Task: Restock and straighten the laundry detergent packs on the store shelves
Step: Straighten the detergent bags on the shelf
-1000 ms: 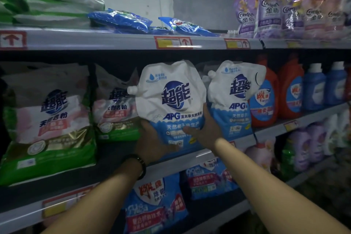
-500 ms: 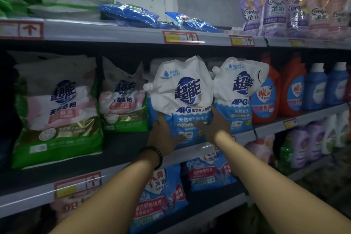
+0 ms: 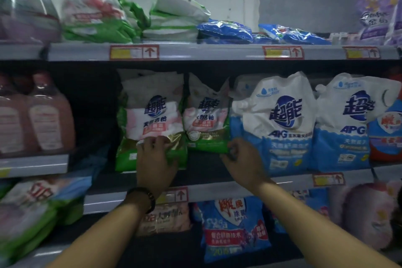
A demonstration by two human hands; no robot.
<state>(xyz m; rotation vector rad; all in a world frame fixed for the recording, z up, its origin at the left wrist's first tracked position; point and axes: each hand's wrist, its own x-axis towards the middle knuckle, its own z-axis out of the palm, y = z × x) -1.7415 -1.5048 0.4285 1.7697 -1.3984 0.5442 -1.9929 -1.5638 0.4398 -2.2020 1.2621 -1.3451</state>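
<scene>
Blue-and-white spouted pouches (image 3: 280, 119) judged done; gripped large green-and-white powder bag (image 3: 152, 113) with left hand (image 3: 155, 159), pinched smaller bag (image 3: 206, 115) with right hand (image 3: 243, 159), both unaligned.

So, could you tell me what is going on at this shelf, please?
A person is straightening packs on the middle shelf. The left hand grips the lower front of the larger green-and-pink pack; the right hand appears to pinch the bottom corner of the smaller green-and-pink pack beside it. Two blue-and-white pouches stand upright further right, untouched.
</scene>
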